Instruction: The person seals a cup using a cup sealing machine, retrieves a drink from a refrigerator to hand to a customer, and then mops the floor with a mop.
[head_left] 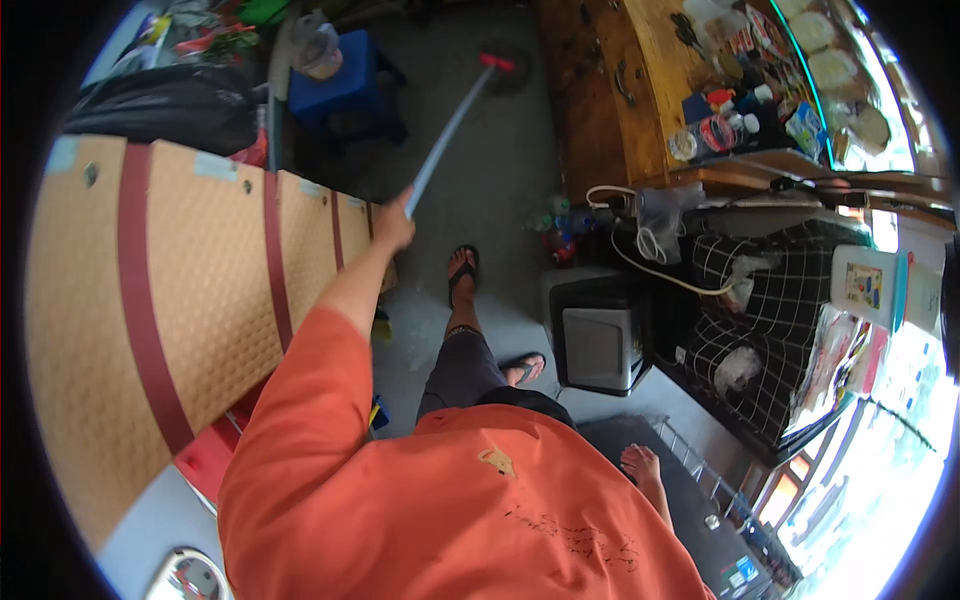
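Note:
Fingers wrapped around a pale blue-grey pole, my left hand (394, 222) grips a broom (447, 137) near the upper end of its handle. The handle slants away to the right, down to a red head with dark, blurred bristles on the grey floor. My left arm reaches forward beside a tan woven panel (215, 260) with dark red stripes. My right hand (641, 463) is held low by my right side, above a dark grey flat-topped unit (640, 440). Its fingers look apart and hold nothing that I can see.
A blue stool (345, 85) bearing a clear plastic tub stands at the far left. On the right are a wooden cabinet (590, 90) with bottles on top, a black-and-silver bin (600, 340), a grid-patterned cloth (760, 300) and a loose white cable (670, 280).

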